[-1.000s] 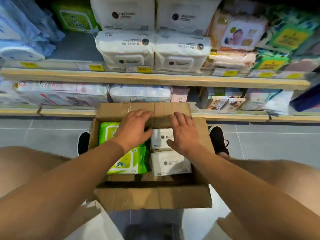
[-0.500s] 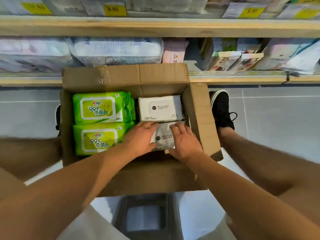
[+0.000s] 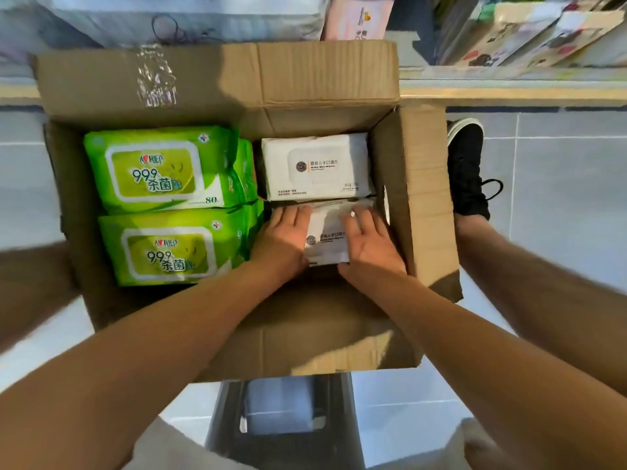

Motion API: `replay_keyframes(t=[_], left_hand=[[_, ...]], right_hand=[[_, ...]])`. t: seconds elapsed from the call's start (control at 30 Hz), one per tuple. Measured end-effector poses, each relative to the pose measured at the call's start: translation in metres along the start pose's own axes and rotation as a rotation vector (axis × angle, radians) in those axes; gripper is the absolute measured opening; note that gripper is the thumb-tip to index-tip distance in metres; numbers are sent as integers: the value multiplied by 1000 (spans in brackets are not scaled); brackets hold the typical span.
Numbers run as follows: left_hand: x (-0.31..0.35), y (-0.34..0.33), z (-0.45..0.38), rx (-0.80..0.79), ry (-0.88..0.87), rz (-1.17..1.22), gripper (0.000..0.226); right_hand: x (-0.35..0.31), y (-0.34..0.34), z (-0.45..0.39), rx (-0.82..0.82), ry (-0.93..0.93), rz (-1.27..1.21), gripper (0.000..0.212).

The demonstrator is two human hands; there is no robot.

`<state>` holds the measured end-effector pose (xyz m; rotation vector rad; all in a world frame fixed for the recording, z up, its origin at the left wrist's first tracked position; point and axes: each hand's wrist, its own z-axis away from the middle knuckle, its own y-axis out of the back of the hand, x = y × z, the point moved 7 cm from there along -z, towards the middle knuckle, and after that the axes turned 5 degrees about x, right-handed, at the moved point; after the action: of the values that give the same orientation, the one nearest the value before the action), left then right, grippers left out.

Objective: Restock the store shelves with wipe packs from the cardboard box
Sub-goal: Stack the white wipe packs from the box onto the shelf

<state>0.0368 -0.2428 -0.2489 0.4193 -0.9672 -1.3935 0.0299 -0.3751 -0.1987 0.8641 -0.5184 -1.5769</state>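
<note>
Head view. The cardboard box (image 3: 325, 86) sits open on the tiled floor (image 3: 559, 198), directly in front of the lowest store shelf (image 3: 509, 93). Its far flap stands up against the shelf edge; its right flap stands beside a black shoe (image 3: 466, 171).

Contents of the box, left half: two green wipe packs lying flat, label up. The far green pack (image 3: 163, 167) touches the near green pack (image 3: 169, 249) along their long edges.

Contents of the box, right half: two white wipe packs. The far white pack (image 3: 315, 166) lies flat, label up, against the far wall of the box. The near white pack (image 3: 327, 237) lies just in front of it, touching it.

Left hand (image 3: 283, 242): placed on the left end of the near white pack, fingers extended over its top toward the far edge. Right hand (image 3: 368, 242): placed on the right end of the same pack, fingers extended likewise. Both hands bracket the pack from its two ends. Whether the thumbs curl under the pack cannot be determined; they are hidden.

Both forearms enter from the lower corners and converge over the near wall of the box. A dark stool (image 3: 285, 432) shows below the box, between the person's legs.

On the shelf behind the box: pale packaged goods (image 3: 186, 18) at left, cartons (image 3: 529, 39) at right.
</note>
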Motion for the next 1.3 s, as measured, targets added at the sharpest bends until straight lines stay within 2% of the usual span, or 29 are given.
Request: replay_keyframes(t=[0.07,0.2,0.3,0.4,0.47,0.53,0.63,0.77,0.9,1.0,1.1,1.17,1.23,1.3], left_hand=[[2,4,3,91,-83,-27,84],[14,14,18,247,-243,-112,38],[20,21,38,323,-360,-143,36],[12,20,49,245,-397,-80,25],[9,22,49,173,-420,-53,28],[12,37,44,168,-444,-49,27],[11,73,22,257,-367,-19,33],[5,102,-27,343,-256,-65,56],[-1,87,-65,178,-112,-66,84],[-3,79,-74,157,-24,-139,96],[-4,82,-73,151,7,-191,89],[-8,78,-69,113,-36,-150,83],[-9,70,-64,54,-82,21,71],[-7,59,-65,-35,-44,247,64]], right_hand=[[-2,2,-5,-12,8,47,86],[-6,-3,-21,-60,32,165,97],[-13,-10,-31,-135,101,279,103],[-21,-20,-32,-195,178,300,101],[-20,-22,-31,-201,185,234,99],[-17,-22,-29,-189,199,214,96],[-17,-25,-23,-144,226,222,95],[-16,-34,-4,-19,249,254,93],[-14,-40,8,3,261,235,87],[-11,-37,3,15,254,212,90],[-11,-37,1,13,252,196,88],[-11,-40,2,21,269,205,87],[-9,-44,2,45,284,224,88],[-9,-46,3,50,287,220,89]])
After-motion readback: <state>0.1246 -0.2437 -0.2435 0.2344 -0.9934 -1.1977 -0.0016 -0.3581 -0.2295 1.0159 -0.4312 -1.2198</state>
